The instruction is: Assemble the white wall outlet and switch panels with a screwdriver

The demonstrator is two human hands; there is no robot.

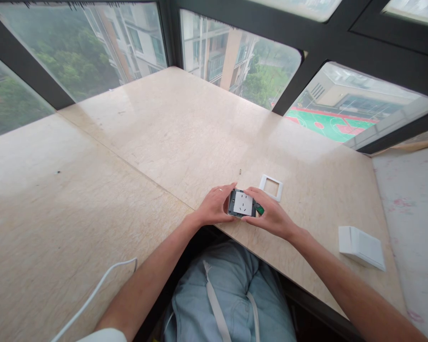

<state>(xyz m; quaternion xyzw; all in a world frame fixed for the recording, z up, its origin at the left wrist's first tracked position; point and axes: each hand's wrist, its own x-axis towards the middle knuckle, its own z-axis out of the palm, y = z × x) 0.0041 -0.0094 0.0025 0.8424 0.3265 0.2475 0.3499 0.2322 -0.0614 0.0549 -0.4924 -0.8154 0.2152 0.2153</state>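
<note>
Socket (243, 203), centre of frame.
Left hand (215, 205) and right hand (273, 215) pinched its edges; green object (259, 208) tucked in the right could have loosened that grip, causing a drop.

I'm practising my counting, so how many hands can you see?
2. The left hand holds the left side of the socket, and the right hand holds its right side, with something green between fingers and thumb.
</note>
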